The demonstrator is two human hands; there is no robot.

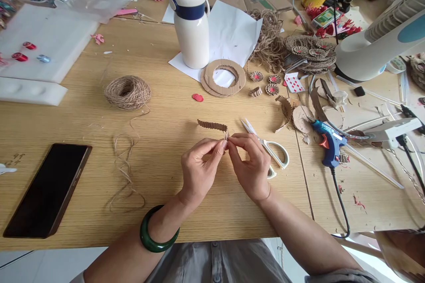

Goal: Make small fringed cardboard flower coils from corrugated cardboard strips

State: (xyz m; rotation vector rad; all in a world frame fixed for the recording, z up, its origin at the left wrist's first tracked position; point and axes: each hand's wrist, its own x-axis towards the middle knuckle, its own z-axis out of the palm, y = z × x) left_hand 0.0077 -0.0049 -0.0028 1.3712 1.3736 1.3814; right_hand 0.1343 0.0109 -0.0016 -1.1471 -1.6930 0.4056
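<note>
A narrow strip of corrugated cardboard [211, 125] is pinched at its right end between my two hands, its free end pointing left. My left hand [201, 166] closes thumb and finger on that end. From the other side, my right hand [250, 163] grips the same spot with its fingertips. White-handled scissors [282, 154] lie on the table beside and partly behind my right hand. Beyond the strip are small red discs [198, 97] and cardboard rings [242, 80]. Several fluted cardboard rosettes with red centres [272, 89] sit to the right.
A twine ball [128, 92] and a phone [48, 190] lie left. A white bottle [191, 31] stands behind. On the right are a blue glue gun [333, 143] with its cord, cardboard scraps [303, 118], a playing card [294, 83] and a white fan [375, 48].
</note>
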